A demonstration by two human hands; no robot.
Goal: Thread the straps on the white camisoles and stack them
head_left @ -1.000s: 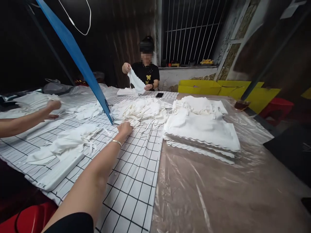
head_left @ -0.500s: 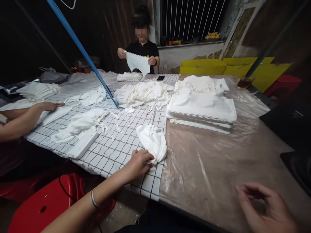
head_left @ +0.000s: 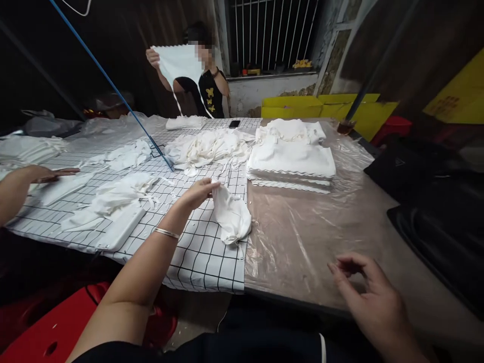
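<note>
A crumpled white garment point(head_left: 231, 218) lies on the checked cloth close to its right edge. My left hand point(head_left: 200, 193) pinches the garment's upper left corner between thumb and fingers and lifts it slightly. Over the brown, plastic-covered part of the table hovers my right hand point(head_left: 374, 292), its fingers curved with a gap to the thumb and nothing visible between them. Beyond the hands rises a stack of white garments with scalloped edges point(head_left: 291, 161). Left of it spreads a loose heap of similar white pieces point(head_left: 212, 146).
Across the table a person holds up a white strapped garment point(head_left: 179, 60). Another person's hand point(head_left: 56, 174) rests over white fabric at left. A thin blue pole point(head_left: 113, 88) slants down to the table. Black bags point(head_left: 434, 222) lie right; a red stool point(head_left: 53, 322) stands lower left.
My left hand has moved from the garment's near end to its far left corner. The person opposite has raised their garment higher. The view has shifted to the right.
</note>
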